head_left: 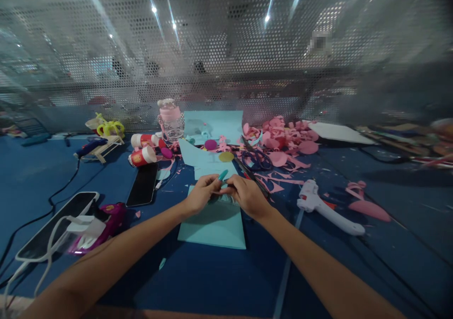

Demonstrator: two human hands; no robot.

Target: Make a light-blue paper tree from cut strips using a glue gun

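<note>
Both my hands meet over a light teal sheet (212, 231) lying on the blue table. My left hand (200, 195) and my right hand (251, 196) have their fingertips closed around a small teal piece (222, 175), which looks like craft foam or paper. One rounded end of it sticks up between them; the rest is hidden by the fingers. Just beyond lie more teal sheet pieces (193, 155), a yellow oval (226, 156) and a magenta oval (210, 144). Scissors with dark blue handles (258, 159) rest behind my right hand.
A white glue gun (331, 214) lies at right, its cord trailing. Pink scraps (279, 137) are heaped behind. To the left are a black phone (143, 185), a white-edged device (53, 229) with cables, paper cups (143, 156) and a bottle (171, 121). Perforated metal panel (226, 40) stands behind.
</note>
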